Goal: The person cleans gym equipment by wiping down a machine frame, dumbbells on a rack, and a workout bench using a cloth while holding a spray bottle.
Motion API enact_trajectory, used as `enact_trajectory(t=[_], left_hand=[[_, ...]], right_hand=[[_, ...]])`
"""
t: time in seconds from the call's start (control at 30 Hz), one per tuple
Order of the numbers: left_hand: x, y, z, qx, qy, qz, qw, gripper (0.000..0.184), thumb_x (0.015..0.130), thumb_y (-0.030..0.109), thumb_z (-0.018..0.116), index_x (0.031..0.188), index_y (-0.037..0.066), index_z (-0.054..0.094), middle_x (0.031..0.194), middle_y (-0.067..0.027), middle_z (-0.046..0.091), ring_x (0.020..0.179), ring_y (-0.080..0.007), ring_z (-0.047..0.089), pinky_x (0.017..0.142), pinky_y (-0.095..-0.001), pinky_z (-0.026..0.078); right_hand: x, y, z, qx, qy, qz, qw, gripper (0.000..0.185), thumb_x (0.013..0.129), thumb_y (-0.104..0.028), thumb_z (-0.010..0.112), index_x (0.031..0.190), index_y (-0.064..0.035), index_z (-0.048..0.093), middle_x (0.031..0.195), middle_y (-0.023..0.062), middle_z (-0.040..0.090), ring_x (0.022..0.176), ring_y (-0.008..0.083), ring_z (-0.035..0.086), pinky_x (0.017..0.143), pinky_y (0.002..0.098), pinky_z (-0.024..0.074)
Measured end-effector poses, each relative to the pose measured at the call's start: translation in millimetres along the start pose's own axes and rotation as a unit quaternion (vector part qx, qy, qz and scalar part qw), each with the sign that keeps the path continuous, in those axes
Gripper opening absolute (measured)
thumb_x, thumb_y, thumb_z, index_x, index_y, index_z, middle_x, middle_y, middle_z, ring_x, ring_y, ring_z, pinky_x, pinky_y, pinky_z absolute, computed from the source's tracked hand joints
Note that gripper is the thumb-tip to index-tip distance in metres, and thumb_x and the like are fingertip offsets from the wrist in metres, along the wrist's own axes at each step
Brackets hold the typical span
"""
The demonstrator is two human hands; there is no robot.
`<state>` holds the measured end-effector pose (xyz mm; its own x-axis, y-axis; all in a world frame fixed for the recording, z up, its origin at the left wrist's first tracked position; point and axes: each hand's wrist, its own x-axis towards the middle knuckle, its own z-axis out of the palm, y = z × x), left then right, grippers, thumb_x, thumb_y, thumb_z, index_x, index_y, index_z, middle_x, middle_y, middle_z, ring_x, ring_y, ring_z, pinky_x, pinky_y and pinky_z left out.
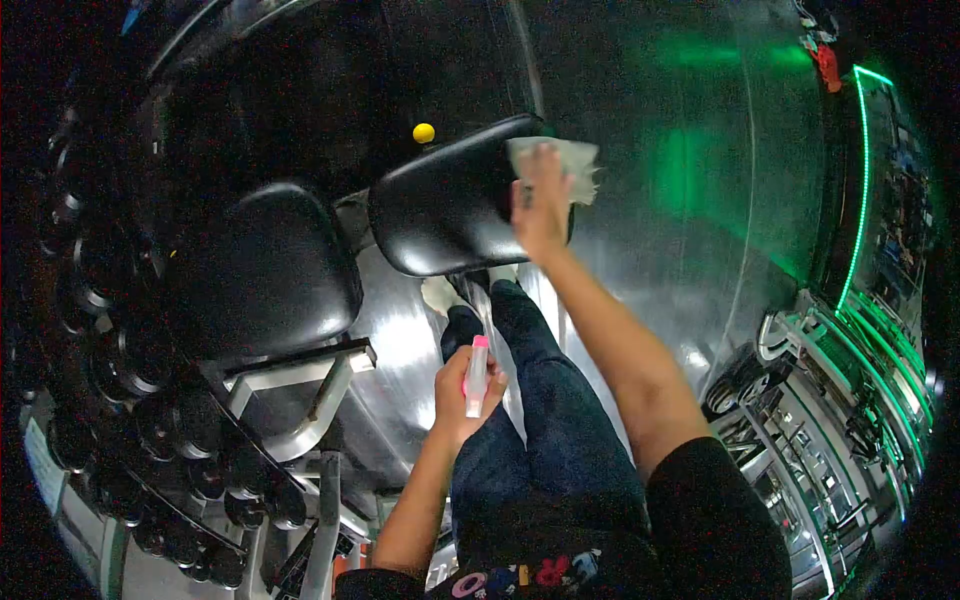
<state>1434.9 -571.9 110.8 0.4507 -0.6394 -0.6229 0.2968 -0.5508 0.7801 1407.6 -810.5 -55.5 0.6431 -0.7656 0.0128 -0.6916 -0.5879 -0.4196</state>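
Note:
My right hand reaches forward and lies over a pale cloth at the far right end of a black padded bench seat. Its fingers point away from me and press on the cloth, part of which hangs past the seat's edge. Close to my body, above my thighs, my left hand is closed around a spray bottle with a white head and a pink tip. Most of the bottle's body is hidden beneath the head and my fingers.
A second black pad on a metal frame stands to the left. Dumbbells fill a rack along the left side. A yellow ball shows just beyond the bench. Gym machines and a green light strip are at the right.

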Motion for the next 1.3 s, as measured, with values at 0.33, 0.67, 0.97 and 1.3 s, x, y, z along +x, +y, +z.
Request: enact_trajectory(t=[0.33, 0.67, 0.97, 1.3], left_hand=[[3, 23, -18, 0.032, 0.017, 0.046, 0.998, 0.02, 0.079, 0.011, 0.072, 0.089, 0.005, 0.056, 0.076, -0.0031, 0.059, 0.07, -0.0125, 0.057, 0.066, -0.0273, 0.048], [5, 1, -4, -0.012, 0.011, 0.036, 0.999, 0.021, 0.08, 0.013, 0.073, 0.091, 0.005, 0.057, 0.077, -0.0034, 0.06, 0.069, -0.0127, 0.057, 0.066, -0.0276, 0.048], [-4, 6, -15, -0.044, 0.019, 0.013, 0.999, 0.026, 0.083, 0.019, 0.073, 0.094, 0.004, 0.055, 0.083, -0.0041, 0.061, 0.071, -0.0121, 0.056, 0.067, -0.0279, 0.048], [-17, 12, -36, -0.013, 0.041, 0.026, 0.999, 0.021, 0.081, 0.011, 0.071, 0.093, 0.004, 0.055, 0.083, -0.0031, 0.06, 0.072, -0.0105, 0.055, 0.068, -0.0259, 0.047]], right_hand=[[-14, -38, -18, 0.04, -0.292, -0.326, 0.898, 0.08, 0.077, -0.018, 0.068, 0.148, -0.0284, 0.034, 0.158, -0.0023, 0.027, 0.136, 0.0233, 0.042, 0.103, 0.0487, 0.0418], [-64, 53, -45, 0.075, -0.162, -0.032, 0.983, 0.058, 0.089, -0.018, 0.059, 0.145, -0.0148, 0.042, 0.156, 0.0131, 0.029, 0.143, 0.0453, 0.018, 0.114, 0.0611, 0.0153], [-72, -107, 13, 0.081, -0.204, -0.231, 0.948, 0.066, 0.081, -0.016, 0.061, 0.143, -0.0176, 0.042, 0.155, 0.0079, 0.03, 0.144, 0.0359, 0.022, 0.116, 0.0555, 0.019], [-65, 94, -72, -0.114, -0.213, -0.404, 0.882, 0.051, 0.085, -0.023, 0.058, 0.135, -0.0329, 0.051, 0.149, -0.0082, 0.041, 0.145, 0.0169, 0.024, 0.118, 0.0529, 0.0148]])
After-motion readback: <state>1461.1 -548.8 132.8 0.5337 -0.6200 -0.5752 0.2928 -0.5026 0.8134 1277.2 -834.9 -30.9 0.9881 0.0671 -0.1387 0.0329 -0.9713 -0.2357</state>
